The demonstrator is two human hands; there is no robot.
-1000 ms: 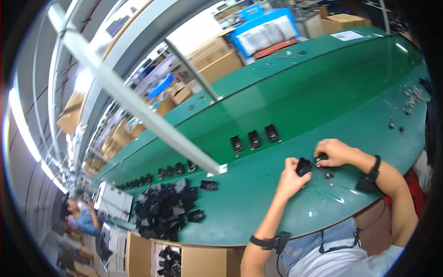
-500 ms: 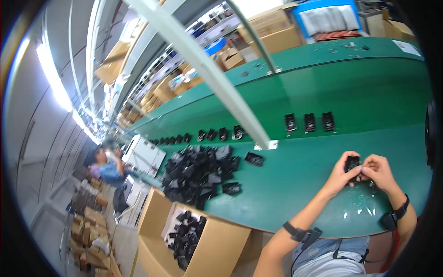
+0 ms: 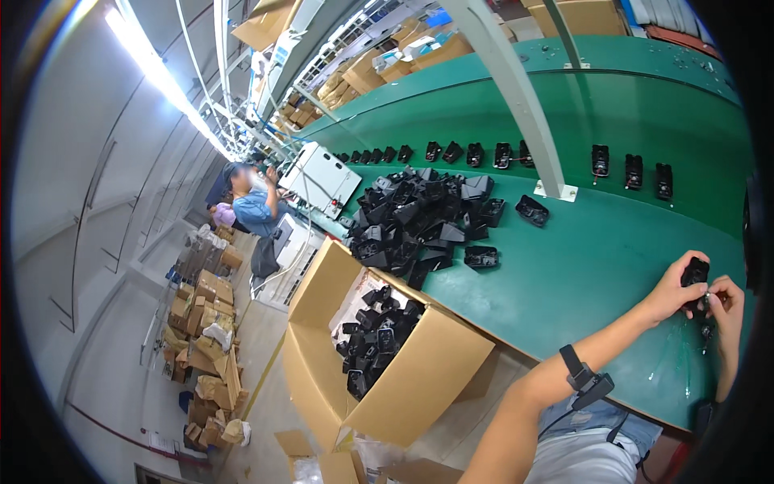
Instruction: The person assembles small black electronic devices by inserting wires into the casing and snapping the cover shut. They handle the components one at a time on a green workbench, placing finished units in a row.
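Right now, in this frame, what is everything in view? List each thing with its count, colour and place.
small black part: one, black, held between both hands above the table's near edge
green table: one, green, long, running across the upper right
pile of black parts: one heap, black, on the table left of the post
row of black parts: a line, exact count unclear, black, along the table's far side
cardboard box: one, brown, open, on the floor beside the table, with black parts inside
white post: one, white, standing on the table
co-worker: one, blue top, far left
wrist strap: one, black, on the left forearm
left hand: grip on the part
right hand: touching the part
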